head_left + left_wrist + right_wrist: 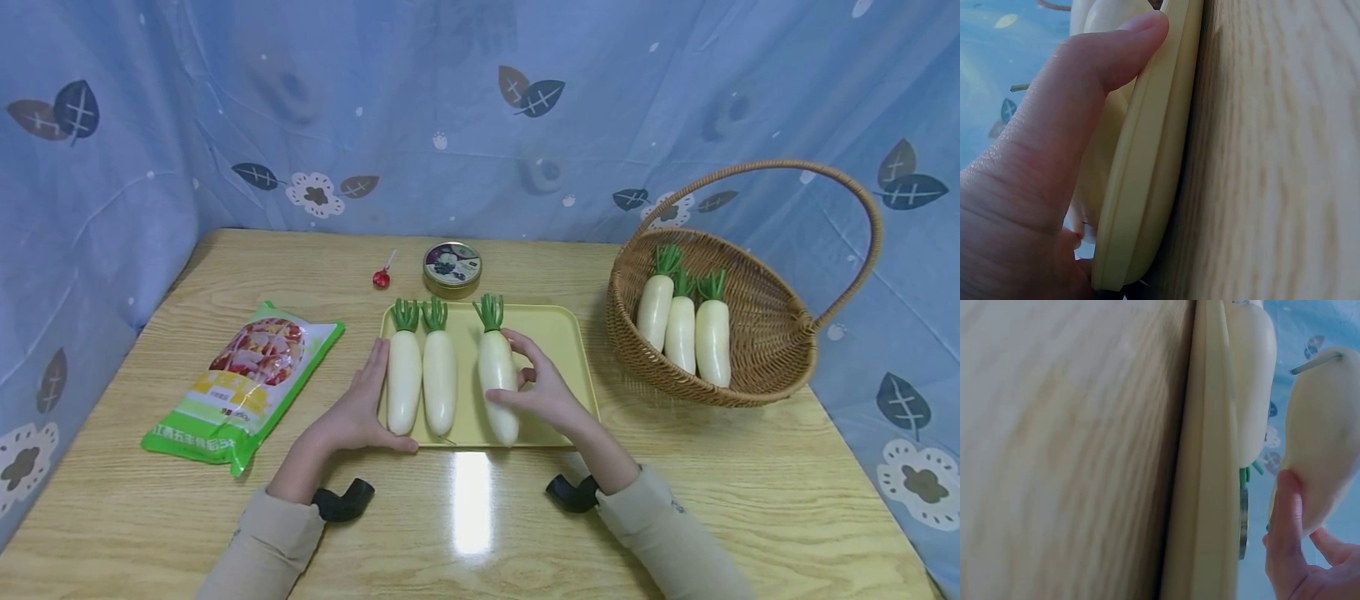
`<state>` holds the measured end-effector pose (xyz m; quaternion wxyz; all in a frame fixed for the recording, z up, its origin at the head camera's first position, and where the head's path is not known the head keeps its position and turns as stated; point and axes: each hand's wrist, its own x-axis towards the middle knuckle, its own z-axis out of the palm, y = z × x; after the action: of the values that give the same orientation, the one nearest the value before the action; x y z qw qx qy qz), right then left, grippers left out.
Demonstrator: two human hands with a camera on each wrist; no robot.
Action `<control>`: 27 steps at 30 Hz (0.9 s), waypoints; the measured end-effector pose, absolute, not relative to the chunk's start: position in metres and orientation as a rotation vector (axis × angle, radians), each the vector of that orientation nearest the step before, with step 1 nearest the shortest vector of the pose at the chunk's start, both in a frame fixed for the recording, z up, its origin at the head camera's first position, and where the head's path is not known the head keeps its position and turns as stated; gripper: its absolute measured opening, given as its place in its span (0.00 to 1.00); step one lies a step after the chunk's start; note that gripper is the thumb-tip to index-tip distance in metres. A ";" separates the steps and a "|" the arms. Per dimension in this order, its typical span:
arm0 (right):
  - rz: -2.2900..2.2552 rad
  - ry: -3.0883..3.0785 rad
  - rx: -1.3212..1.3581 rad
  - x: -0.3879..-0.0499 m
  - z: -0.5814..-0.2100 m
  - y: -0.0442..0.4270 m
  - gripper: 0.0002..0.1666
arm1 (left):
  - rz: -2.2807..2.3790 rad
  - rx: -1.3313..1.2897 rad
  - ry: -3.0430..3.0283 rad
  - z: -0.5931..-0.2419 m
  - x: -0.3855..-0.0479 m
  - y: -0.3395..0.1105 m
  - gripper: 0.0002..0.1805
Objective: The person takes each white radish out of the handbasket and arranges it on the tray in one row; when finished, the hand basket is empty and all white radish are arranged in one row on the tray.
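A pale yellow tray [558,367] lies on the table with two white radishes, one [404,383] at its left end and another [439,383] beside it. My right hand [546,390] holds a third white radish [497,375] by its right side, thumb on top, green stalks pointing away from me. The right wrist view shows this radish [1322,437] raised clear of the tray rim. My left hand [362,412] rests at the tray's front left corner, fingers extended along the left side. In the left wrist view the thumb [1141,28] lies against the rim.
A wicker basket [772,333] with a tall handle stands at the right, with three white radishes [680,333] in it. Behind the tray are a round tin [452,268] and a red lollipop [382,278]. A green and white food packet [247,383] lies at the left.
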<state>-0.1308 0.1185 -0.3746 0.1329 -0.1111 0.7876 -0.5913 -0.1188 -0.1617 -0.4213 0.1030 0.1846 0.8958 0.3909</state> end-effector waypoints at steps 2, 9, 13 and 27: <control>-1.709 2.269 -0.328 -0.128 -0.368 0.115 0.50 | 1.151 0.545 2.644 -0.422 -0.119 -0.162 0.80; -1.701 2.244 -0.345 -0.127 -0.366 0.108 0.49 | 1.161 0.543 2.635 -0.422 -0.120 -0.162 0.80; -1.730 2.216 -0.340 -0.134 -0.383 0.108 0.50 | 1.159 0.545 2.637 -0.422 -0.120 -0.162 0.80; -1.609 2.297 -0.351 -0.140 -0.400 0.099 0.52 | 1.142 0.523 2.635 -0.421 -0.119 -0.162 0.81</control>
<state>-0.1398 0.0991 -0.4002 0.1572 -0.1228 0.8026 -0.5622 -0.1187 -0.1623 -0.4209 0.1109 0.1780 0.8972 0.3887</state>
